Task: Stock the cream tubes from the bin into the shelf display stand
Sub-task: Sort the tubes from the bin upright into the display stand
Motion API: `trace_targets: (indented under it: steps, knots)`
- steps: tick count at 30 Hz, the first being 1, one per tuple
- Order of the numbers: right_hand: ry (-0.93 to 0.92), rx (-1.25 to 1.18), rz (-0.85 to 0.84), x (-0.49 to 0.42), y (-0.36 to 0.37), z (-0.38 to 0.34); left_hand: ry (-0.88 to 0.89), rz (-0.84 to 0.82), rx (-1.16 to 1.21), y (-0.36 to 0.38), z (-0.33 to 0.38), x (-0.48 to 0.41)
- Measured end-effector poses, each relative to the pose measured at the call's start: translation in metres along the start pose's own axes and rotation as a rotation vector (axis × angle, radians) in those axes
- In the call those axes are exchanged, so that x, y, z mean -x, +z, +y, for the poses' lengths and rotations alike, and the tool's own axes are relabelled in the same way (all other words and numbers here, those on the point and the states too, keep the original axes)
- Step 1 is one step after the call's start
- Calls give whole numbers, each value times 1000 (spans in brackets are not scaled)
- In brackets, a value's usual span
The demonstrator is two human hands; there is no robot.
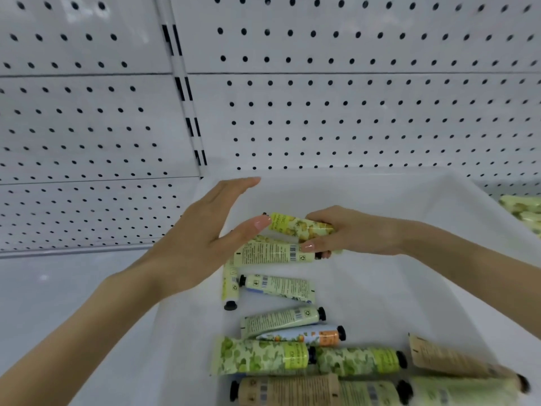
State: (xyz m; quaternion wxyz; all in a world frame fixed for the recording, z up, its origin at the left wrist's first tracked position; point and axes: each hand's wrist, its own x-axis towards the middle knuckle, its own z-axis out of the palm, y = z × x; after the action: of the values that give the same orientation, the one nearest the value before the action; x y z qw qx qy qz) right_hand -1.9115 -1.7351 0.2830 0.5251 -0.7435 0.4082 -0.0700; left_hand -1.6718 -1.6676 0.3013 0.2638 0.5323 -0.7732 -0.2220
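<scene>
Fig.: tube pick-up from bin, head view. R-hand fingers (320, 215) are curled over a yellow-green fruit-print cream tube (295, 227) w/ the thumb below, so the R hand (354, 231) grasps it. It lies crosswise just above the pile, far left inside the bin. Whether the thumb also pins the white back-label tube (269, 254) directly beneath can't be told. The L-hand thumb (259, 223) touches the gripped tube's free end. The other fingers of the L hand (202, 232) are straight and hold nothing. Technique (judgement): lift only the top tube, steadying its free end w/ the L thumb so the tube below isn't dragged along. Hold it mid-body w/o squeezing, and turn the printed face outward before carrying it over. Containers: the white translucent bin (366, 190) sits on the shelf deck (58, 303) in front of the pegboard back panel (351, 112). It holds approx. ten more tubes lying flat along its left side and near end, incl. green leaf-print tubes (263, 357), an orange-and-blue tube (313, 336) and brown kraft-look tubes (292, 391). The bin's right half is bare. At far right, beyond the bin wall, are more yellow-green tubes (521, 212). The display stand itself can't be made out.
</scene>
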Motion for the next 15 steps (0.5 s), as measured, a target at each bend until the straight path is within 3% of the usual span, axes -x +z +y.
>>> trace_targets:
  steps: [7,15]
  knots:
    - [-104,5,-10,20,-9,-26,-161,-376,294,-5,16,-33]
    - [20,51,-76,26,-14,-18,-286,-523,360,17,18,-43]
